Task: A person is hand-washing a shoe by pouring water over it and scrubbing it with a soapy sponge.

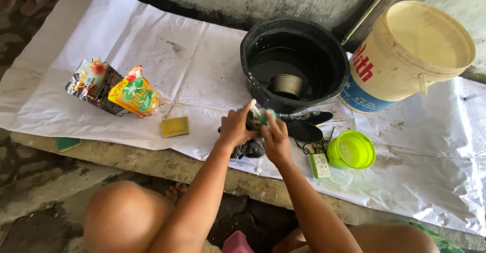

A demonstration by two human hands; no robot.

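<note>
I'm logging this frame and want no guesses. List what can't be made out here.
- Dark shoe, head view: mostly covered by the left hand and right hand.
- Small white-green item at the fingers: too small and covered to identify.
- Metal cup in the black round basin: its lower part is lost in the dark interior.
- Cream plastic bucket: base hidden by its own tilt.

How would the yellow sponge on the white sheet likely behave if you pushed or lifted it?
The yellow sponge lies flat, a small block, so it should slide rather than roll or tip. It probably lifts easily and squashes under the fingers. The white sheet beneath may wrinkle when it is pushed.
</note>
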